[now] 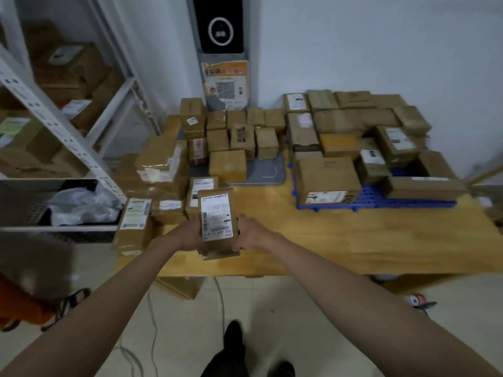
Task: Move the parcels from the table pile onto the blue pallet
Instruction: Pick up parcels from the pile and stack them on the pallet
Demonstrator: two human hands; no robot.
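A small brown parcel (217, 221) with a white shipping label is held between both hands above the wooden table's (353, 240) front edge. My left hand (192, 235) grips its left side and my right hand (249, 234) grips its right side. More parcels lie in a pile (163, 172) on the table's left part, and several small boxes (239, 137) stand on a grey mat behind. The blue pallet (381, 198) sits on the table's right part, loaded with several cardboard boxes (329, 176).
A white metal shelf (54, 123) with boxes stands at the left, with a black bin (81, 205) of plastic beside the table. A box (179, 287) and cables lie on the floor under the table. My shoes (234, 346) are below.
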